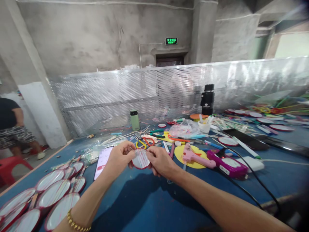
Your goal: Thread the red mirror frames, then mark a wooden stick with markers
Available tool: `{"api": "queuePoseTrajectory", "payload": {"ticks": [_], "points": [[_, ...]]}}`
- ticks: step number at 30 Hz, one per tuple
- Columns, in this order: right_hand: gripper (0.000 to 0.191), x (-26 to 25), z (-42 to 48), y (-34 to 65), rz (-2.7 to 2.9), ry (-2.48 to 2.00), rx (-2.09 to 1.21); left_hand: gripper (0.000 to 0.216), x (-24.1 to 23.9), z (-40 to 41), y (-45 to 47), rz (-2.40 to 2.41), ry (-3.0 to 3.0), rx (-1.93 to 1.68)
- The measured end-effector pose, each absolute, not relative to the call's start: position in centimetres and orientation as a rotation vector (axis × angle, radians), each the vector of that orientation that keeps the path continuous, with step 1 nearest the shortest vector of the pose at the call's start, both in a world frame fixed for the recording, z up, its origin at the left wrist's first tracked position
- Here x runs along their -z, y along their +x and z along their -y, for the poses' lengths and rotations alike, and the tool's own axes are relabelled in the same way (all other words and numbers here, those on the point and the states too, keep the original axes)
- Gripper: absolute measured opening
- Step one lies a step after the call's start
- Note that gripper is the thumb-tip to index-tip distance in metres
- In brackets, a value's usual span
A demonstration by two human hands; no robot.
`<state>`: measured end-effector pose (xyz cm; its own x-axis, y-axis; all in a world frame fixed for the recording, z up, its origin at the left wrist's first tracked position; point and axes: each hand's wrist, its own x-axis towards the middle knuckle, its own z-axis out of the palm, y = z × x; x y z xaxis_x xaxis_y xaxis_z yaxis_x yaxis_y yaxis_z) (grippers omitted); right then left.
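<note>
Between my two hands, above the blue table, is a small round disc [141, 159] with a pale, streaked face and a red rim. My left hand [122, 154] pinches its left edge with thumb and fingers. On the opposite edge, my right hand [160, 161] grips it, with some fingers hidden behind. A phone [103, 162] with a lit screen lies beside my left wrist. Just beyond the disc are yellow-handled pliers [140, 145] and a red-handled tool [148, 141].
Several red-rimmed discs [55, 193] overlap at the left. A pink glue gun [196, 157] rests on a yellow disc [178, 151], near a purple device [227, 163] with black cables. A green bottle [134, 120] and a black flask [208, 100] stand before a perforated metal screen [108, 96]. A person [13, 122] stands far left.
</note>
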<state>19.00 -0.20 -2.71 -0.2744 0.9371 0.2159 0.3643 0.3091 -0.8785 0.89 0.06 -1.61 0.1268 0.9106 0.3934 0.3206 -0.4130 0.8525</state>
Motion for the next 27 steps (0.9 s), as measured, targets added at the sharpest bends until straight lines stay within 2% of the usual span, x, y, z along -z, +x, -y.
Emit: {"api": "queuePoseTrajectory", "payload": {"ticks": [13,20,27], "points": [[0.029,2.41,0.48,19.07,1.806,-1.167,-0.943,0.007,1.39,0.33,0.99,-1.188,1.783,-1.302],[0.025,2.59,0.21,19.14,1.805,-1.159,-0.924,0.012,1.34,0.34,1.18,-1.222,1.705,-1.303],[0.025,2.85,0.27,19.28,1.837,-1.131,-0.78,0.017,1.19,0.51,1.19,-1.239,1.666,-1.321]]}}
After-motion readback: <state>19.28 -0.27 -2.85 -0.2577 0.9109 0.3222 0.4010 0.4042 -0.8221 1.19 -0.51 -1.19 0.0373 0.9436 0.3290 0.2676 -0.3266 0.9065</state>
